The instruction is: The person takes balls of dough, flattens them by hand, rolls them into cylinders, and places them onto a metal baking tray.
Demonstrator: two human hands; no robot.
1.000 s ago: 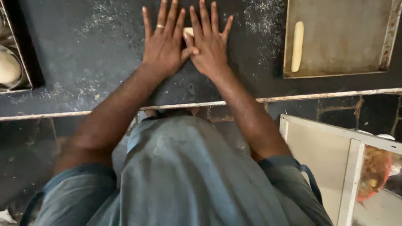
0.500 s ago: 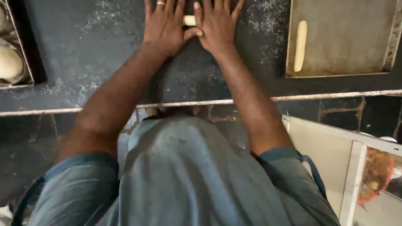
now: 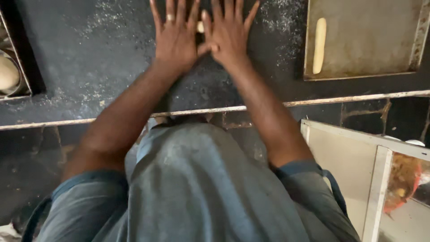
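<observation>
Flat on the floury counter, both hands press a piece of dough between them.

Leftmost, a metal tray (image 3: 18, 67) at the edge holds a pale dough ball (image 3: 8, 72). On the dark worktop (image 3: 89, 67) the left hand (image 3: 175, 38) lies palm down with fingers spread wide, a ring (image 3: 170, 18) on one finger, gripping nothing. Just beside it, only a small pale bit of the dough piece (image 3: 200, 27) shows in the gap between the two hands; the rest is hidden under the palms, so its long axis cannot be told for sure. The right hand (image 3: 228, 36) is likewise flat and spread, its thumb touching the left hand. Well apart to the right, a baking sheet (image 3: 371, 40) carries a rolled dough stick (image 3: 319, 45) whose length runs away from the person.
</observation>
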